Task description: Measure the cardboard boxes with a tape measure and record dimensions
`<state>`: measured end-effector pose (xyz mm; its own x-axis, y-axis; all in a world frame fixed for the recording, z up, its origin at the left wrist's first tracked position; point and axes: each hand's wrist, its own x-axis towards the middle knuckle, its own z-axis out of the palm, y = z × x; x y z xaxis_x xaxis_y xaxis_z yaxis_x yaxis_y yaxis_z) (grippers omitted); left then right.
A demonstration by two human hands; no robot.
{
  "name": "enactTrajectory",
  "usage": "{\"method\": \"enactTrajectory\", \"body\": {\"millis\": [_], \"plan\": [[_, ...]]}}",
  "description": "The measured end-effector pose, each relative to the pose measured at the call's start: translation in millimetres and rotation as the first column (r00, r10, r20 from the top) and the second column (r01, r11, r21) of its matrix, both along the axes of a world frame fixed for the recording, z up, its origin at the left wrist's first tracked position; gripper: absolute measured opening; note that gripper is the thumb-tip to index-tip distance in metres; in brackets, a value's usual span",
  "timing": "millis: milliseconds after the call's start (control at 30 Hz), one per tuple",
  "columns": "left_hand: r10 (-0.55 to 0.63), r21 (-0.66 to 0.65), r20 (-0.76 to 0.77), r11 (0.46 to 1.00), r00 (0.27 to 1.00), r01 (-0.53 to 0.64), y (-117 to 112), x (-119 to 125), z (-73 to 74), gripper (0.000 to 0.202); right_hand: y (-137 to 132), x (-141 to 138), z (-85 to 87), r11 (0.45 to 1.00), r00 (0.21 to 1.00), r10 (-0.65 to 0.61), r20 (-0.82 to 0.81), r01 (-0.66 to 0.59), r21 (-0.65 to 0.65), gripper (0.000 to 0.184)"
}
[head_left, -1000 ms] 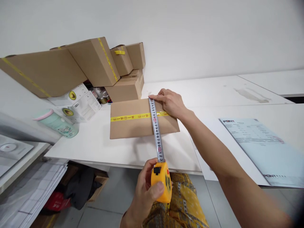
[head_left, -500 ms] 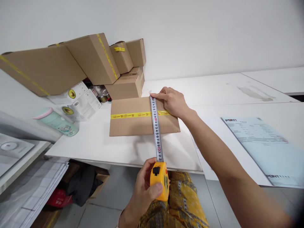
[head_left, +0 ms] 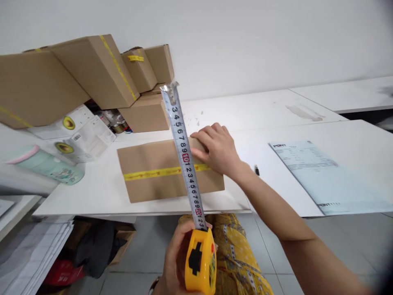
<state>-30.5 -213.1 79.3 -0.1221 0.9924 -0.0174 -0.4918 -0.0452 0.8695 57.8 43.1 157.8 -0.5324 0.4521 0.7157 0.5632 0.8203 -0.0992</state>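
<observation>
A white bench point(head_left: 233, 106) spans the scene, its near edge in front of the person. At its far left stand several brown cartons point(head_left: 92, 69), some resting on others. The box point(head_left: 166, 184) being worked on lies near the middle of the bench, in front of those cartons, with a yellow strip running left to right across its top. A blue printed sheet point(head_left: 325, 176) lies well to the right, and a green bottle point(head_left: 50, 166) with a pink rim leans at the left.

The person's right hand point(head_left: 217, 153) lies over the far right part of the box, fingers bent at the far edge; whether its grip clamps the cardboard or only rests there cannot be told. The left hand point(head_left: 173, 258), at the near side, has its grip closed around a yellow tape measure point(head_left: 201, 262). From its case the blade point(head_left: 186, 164) runs out across the view of the box, and the metal hook point(head_left: 168, 87) at its far end stands free, with no finger on it. A small dark object point(head_left: 257, 170) lies right of the right wrist.

The step in hand appears to be measuring the box, with the blade seemingly lifted above its top. Another reading would call for seating the hook on an edge and keeping the blade straight; otherwise, the blade needs a controlled return into its case.
</observation>
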Motion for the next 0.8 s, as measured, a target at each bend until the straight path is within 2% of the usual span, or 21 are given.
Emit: {"method": "enactTrajectory", "body": {"millis": [67,133,200,267,333,367,433,500,567,633,700,800], "plan": [[-0.073,-0.162,0.020,0.984,0.997,0.076,-5,0,-6.7,0.063,-27,6,-19.4,0.996,1.000,-0.009,-0.021,0.011,0.093,0.038],[-0.134,-0.263,0.022,0.955,0.991,0.135,-9,0,-11.4,0.049,-52,9,-42.6,0.989,1.000,-0.017,-0.020,0.020,0.149,0.028],[-0.174,-0.281,-0.017,0.946,0.985,0.162,-11,-1,-13.8,0.044,-72,12,-63.4,0.993,1.000,-0.015,-0.002,0.015,0.118,0.018],[-0.223,-0.253,-0.097,0.948,0.970,0.193,-12,-3,-15.0,0.048,-84,22,-75.1,0.999,0.994,0.020,-0.104,-0.017,0.035,0.025],[-0.283,-0.209,-0.215,0.948,0.935,0.239,-12,-6,-16.5,0.055,-88,41,-74.8,0.987,0.939,0.015,-0.344,-0.069,-0.145,0.028],[-0.307,-0.184,-0.284,0.947,0.909,0.262,-11,-7,-17.8,0.058,-88,55,-70.7,0.959,0.870,-0.035,-0.492,-0.109,-0.261,0.028],[-0.334,-0.142,-0.418,0.943,0.845,0.303,-9,-9,-22.5,0.063,-88,85,-57.8,0.855,0.668,-0.204,-0.716,-0.235,-0.463,0.038],[-0.354,-0.129,-0.533,0.932,0.768,0.340,-8,-11,-30.4,0.069,-88,114,-44.6,0.778,0.476,-0.321,-0.819,-0.360,-0.515,0.056],[-0.378,-0.154,-0.629,0.917,0.680,0.368,-8,-12,-40.7,0.073,-92,138,-36.7,0.773,0.378,-0.385,-0.842,-0.367,-0.518,0.053],[-0.407,-0.206,-0.711,0.900,0.574,0.384,-9,-14,-51.0,0.074,-99,153,-36.1,0.791,0.364,-0.433,-0.825,-0.287,-0.541,0.035],[-0.431,-0.231,-0.762,0.878,0.484,0.419,-10,-14,-57.8,0.078,-106,163,-41.0,0.790,0.391,-0.459,-0.798,-0.230,-0.568,0.021],[-0.448,-0.215,-0.779,0.849,0.440,0.483,-7,-12,-59.1,0.082,-114,175,-50.9,0.767,0.434,-0.469,-0.770,-0.232,-0.598,0.017]]}}
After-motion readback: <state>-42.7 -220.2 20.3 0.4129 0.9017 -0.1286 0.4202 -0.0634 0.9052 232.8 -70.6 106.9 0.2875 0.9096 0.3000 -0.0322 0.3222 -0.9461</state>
